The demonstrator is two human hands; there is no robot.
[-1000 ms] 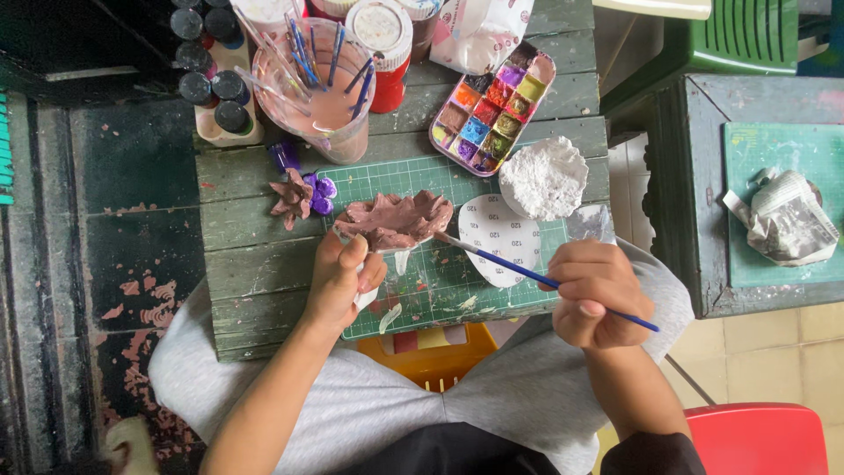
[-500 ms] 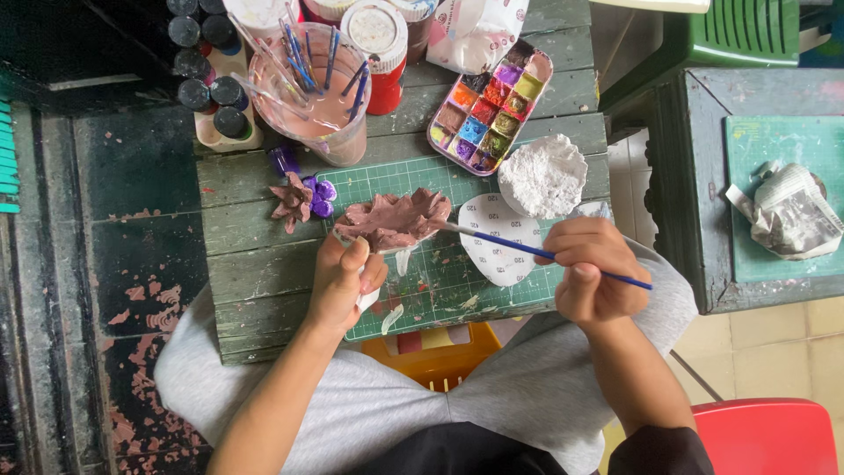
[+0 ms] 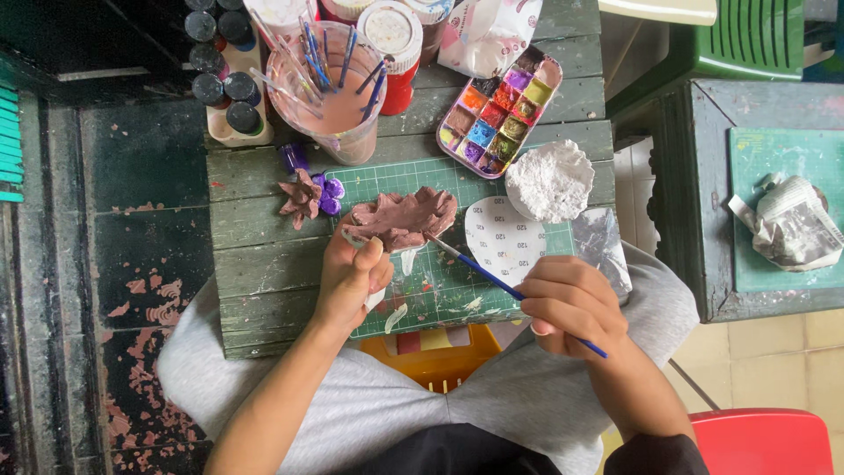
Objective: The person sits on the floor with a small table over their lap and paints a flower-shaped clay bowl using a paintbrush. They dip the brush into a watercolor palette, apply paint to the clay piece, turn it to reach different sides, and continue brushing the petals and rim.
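Left hand [image 3: 352,277] closed on the brown clay leaf [image 3: 403,220], held just above the green cutting mat [image 3: 457,290] on the desk [image 3: 264,264]; right hand [image 3: 571,303] fingers pinched round a blue paintbrush [image 3: 492,280], tip touching the leaf's edge; paint palette [image 3: 499,110] behind

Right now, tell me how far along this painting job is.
Most of the clay piece already looks brownish mauve on top. In hand: the left hand steadies it while the right hand puts the blue brush tip at its right edge. Left: a pale strip shows under its lower edge.
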